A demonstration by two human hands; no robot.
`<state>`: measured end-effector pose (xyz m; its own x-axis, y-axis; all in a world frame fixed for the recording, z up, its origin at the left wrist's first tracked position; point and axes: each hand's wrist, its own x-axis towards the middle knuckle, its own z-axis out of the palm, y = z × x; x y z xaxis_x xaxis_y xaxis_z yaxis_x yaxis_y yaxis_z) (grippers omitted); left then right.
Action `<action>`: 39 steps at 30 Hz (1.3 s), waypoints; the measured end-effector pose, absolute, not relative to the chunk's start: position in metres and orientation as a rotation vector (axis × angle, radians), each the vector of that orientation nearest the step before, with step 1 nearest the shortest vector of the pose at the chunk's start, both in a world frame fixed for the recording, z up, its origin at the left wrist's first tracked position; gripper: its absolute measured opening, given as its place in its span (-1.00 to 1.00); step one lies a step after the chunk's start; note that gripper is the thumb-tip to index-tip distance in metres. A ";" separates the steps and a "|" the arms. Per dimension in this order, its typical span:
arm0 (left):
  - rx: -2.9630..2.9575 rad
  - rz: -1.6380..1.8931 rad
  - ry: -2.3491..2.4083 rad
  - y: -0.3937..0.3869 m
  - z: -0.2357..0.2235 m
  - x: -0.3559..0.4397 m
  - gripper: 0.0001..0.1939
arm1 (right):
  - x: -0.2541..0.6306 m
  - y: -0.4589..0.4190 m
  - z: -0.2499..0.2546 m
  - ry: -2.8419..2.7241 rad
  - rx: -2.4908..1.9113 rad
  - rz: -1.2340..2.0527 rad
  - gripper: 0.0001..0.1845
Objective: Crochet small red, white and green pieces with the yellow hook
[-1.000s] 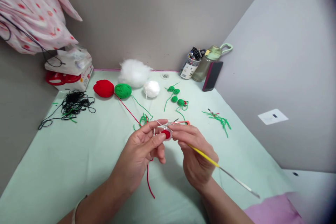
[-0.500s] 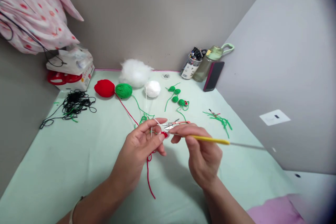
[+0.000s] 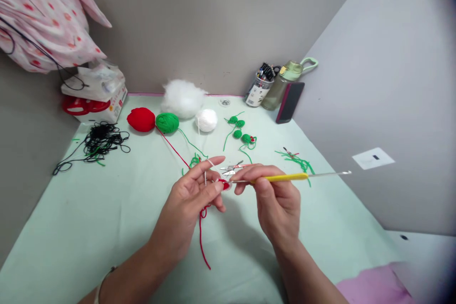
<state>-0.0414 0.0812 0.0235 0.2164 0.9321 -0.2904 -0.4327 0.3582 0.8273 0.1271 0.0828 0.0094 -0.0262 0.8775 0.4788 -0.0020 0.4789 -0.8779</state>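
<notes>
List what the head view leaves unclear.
In the head view:
Left tip of the crochet hook: too small.
Part of the red-and-white crochet piece: behind the left hand.
Handles of the scissors: partly behind the right hand.
Print on pen cup: too small.
Lilac cloth: cut by bottom edge.

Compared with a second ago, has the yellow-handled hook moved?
Yes. Against the white wall plate, the free end of the yellow-handled hook has swung upward in the view: it was well below the plate, now near its lower left corner.
</notes>
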 end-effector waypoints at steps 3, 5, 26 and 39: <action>0.722 1.101 0.929 0.080 0.020 -0.040 -0.67 | 0.128 0.080 0.010 -1.586 -0.865 0.645 -0.73; 0.741 1.135 0.938 0.078 0.019 -0.039 -0.66 | 0.127 0.075 0.009 -1.748 -0.868 0.435 -0.72; 0.549 1.012 0.831 0.083 0.015 -0.039 -0.54 | 0.117 0.075 -0.003 -1.728 -0.877 0.371 -0.53; 0.551 1.019 0.815 0.086 0.024 -0.040 -0.62 | 0.124 0.088 0.005 -1.331 -0.884 1.029 -0.84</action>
